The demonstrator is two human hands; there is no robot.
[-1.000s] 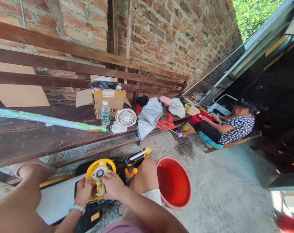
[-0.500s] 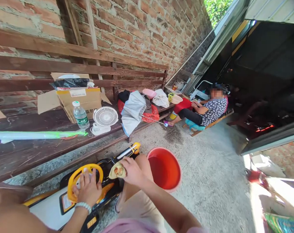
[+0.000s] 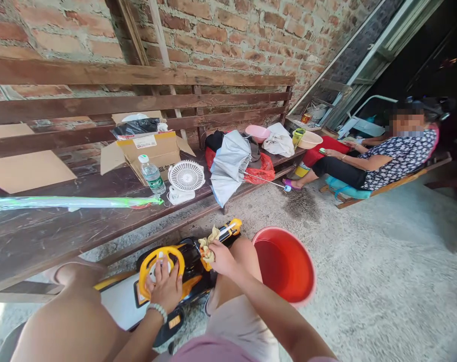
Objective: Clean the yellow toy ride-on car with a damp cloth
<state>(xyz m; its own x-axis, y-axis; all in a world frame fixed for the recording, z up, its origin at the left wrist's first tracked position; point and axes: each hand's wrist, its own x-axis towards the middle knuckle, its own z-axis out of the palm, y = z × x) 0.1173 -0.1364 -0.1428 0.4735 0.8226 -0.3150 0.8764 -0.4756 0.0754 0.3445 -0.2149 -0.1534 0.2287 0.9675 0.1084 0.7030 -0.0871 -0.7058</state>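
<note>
My left hand (image 3: 167, 287), a beaded bracelet on its wrist, lies with fingers spread on the yellow steering wheel (image 3: 142, 289) of a ride-on toy car. The car's white and black body (image 3: 122, 304) stretches between my legs. My right hand (image 3: 222, 259) is closed around a crumpled pale-yellow cloth (image 3: 212, 240) with orange-brown patches. It is above the car's black and yellow front part (image 3: 230, 230), near my knee; whether the cloth touches the car I cannot tell. Close to the right of my knee stands a red bucket (image 3: 311, 274), its inside dark red at the bottom.
A wooden bench (image 3: 81, 236) along the brick wall bears a cardboard box (image 3: 158, 151), a water bottle (image 3: 152, 176), a white fan (image 3: 186, 176), a half-folded silver umbrella (image 3: 230, 161) and a long plastic-wrapped item (image 3: 81, 202). Another person (image 3: 396, 161) sits at the right on a low seat.
My right hand has turned the cloth, which now sticks upward and looks more crumpled. My left hand stays on the wheel. The view has swung so things appear shifted right.
</note>
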